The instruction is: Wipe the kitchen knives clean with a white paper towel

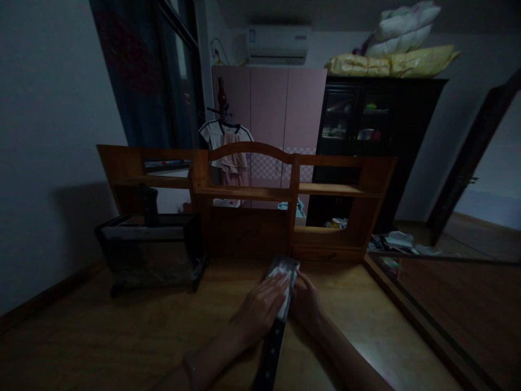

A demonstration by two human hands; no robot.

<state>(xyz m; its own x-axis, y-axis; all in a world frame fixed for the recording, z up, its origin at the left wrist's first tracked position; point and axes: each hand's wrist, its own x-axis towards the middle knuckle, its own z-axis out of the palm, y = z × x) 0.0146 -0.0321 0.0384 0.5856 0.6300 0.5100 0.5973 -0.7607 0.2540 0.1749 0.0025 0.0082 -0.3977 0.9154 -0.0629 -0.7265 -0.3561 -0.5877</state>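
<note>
A kitchen knife (273, 347) with a broad blade and a black riveted handle points away from me over the wooden desk top (195, 342). Its handle comes toward the bottom edge of the view. My left hand (262, 301) lies over the blade, fingers pressing a crumpled white tissue (280, 271) against the flat. At the blade's right side, my right hand (306, 298) grips the edge nearest it, thumb and fingers closed. The tissue partly covers the blade, and the right fingertips are partly hidden behind it.
On the left stands a dark knife block (148, 255) with a black handle (148, 203) sticking up. A wooden shelf unit (244, 193) closes off the desk's far side. The desk has a raised rim (407, 315) on the right. The room is dim.
</note>
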